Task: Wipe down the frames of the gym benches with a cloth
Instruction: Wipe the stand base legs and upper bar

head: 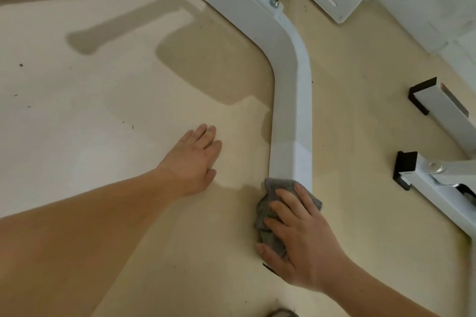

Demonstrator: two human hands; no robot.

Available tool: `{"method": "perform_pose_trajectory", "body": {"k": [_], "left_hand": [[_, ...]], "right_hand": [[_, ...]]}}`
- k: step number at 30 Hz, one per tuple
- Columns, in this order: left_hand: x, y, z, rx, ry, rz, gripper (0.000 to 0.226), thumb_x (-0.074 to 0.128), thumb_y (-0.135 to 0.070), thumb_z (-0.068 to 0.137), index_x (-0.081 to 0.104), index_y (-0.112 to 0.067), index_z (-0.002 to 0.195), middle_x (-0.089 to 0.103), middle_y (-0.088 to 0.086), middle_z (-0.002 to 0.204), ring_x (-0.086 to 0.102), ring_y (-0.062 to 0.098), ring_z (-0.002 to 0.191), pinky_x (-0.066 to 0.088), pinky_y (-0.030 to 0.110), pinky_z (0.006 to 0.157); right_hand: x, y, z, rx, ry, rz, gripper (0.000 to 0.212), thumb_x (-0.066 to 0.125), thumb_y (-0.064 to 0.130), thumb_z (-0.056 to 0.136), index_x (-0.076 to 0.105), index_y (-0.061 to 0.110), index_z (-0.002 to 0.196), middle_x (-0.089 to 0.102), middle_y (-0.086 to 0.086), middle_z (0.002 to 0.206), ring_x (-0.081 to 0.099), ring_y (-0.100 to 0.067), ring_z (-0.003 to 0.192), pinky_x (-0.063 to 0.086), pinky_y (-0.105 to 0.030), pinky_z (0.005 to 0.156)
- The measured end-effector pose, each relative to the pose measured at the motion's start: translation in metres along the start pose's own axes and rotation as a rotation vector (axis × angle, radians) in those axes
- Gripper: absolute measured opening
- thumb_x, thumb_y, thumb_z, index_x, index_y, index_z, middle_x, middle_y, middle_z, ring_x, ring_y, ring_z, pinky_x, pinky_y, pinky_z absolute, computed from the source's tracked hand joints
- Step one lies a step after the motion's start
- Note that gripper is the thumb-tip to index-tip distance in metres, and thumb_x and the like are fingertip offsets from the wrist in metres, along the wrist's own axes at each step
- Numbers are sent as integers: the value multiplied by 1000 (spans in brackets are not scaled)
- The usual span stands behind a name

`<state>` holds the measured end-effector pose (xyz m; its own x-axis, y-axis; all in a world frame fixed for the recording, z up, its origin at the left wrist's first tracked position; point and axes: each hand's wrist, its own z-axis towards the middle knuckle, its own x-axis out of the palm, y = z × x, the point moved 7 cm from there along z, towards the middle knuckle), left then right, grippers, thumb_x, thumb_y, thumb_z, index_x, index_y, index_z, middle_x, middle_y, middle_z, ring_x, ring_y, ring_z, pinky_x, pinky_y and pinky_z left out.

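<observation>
My right hand (304, 237) grips the grey cloth (270, 213) over the near end of the frame (291, 110), and my left hand (198, 159) lies flat, fingers straight, on the floor (103, 136). The cloth is bunched, so it could slide off.

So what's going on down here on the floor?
A person is cleaning gym equipment by hand. Their right hand holds a grey cloth against the near end of a curved white frame tube that lies low along the beige floor. Their left hand rests flat on the floor beside the tube, apparently for support. More white frame parts with black end caps stand to the right, untouched for now.
</observation>
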<state>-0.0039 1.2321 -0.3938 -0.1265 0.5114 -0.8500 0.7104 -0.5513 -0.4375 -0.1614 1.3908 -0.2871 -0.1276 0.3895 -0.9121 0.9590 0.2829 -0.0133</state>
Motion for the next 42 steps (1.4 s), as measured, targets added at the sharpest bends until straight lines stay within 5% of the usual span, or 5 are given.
{"method": "perform_pose_trajectory", "body": {"k": [9,15,29,36,42], "left_hand": [[4,-3,2,-13,21,44,70,46,-42,101,18,-18,160,-5,11,171,-9,31,157,1,42,128],[4,1,-1,-17,44,57,68,45,-41,102,16,-20,160,-6,9,171,-9,29,157,3,41,128],[2,4,-3,-22,66,51,74,47,-46,97,15,-28,161,-8,3,171,-9,25,158,5,40,128],[-22,29,9,-80,8,20,63,44,-45,99,28,-27,157,2,6,172,-1,24,158,6,36,128],[-87,97,41,-361,26,126,80,49,-49,99,8,-26,163,-11,8,170,-7,29,158,5,46,128]], "right_hand": [[-5,-8,5,-147,-85,-29,34,57,56,92,77,30,95,64,7,109,49,-26,134,22,-46,123],[-8,-35,44,32,-19,-118,49,42,62,97,77,29,107,61,4,126,35,-27,145,16,-51,124],[-6,-44,23,-79,-126,72,39,44,59,101,71,39,122,47,7,154,14,-18,156,12,-51,126],[-47,-120,145,223,-63,11,65,15,75,97,36,47,153,-14,14,168,-33,-6,149,-18,-37,124],[-78,-155,221,347,-111,38,108,-10,94,73,-11,32,161,-30,10,165,-37,-9,147,-19,-37,123]]}}
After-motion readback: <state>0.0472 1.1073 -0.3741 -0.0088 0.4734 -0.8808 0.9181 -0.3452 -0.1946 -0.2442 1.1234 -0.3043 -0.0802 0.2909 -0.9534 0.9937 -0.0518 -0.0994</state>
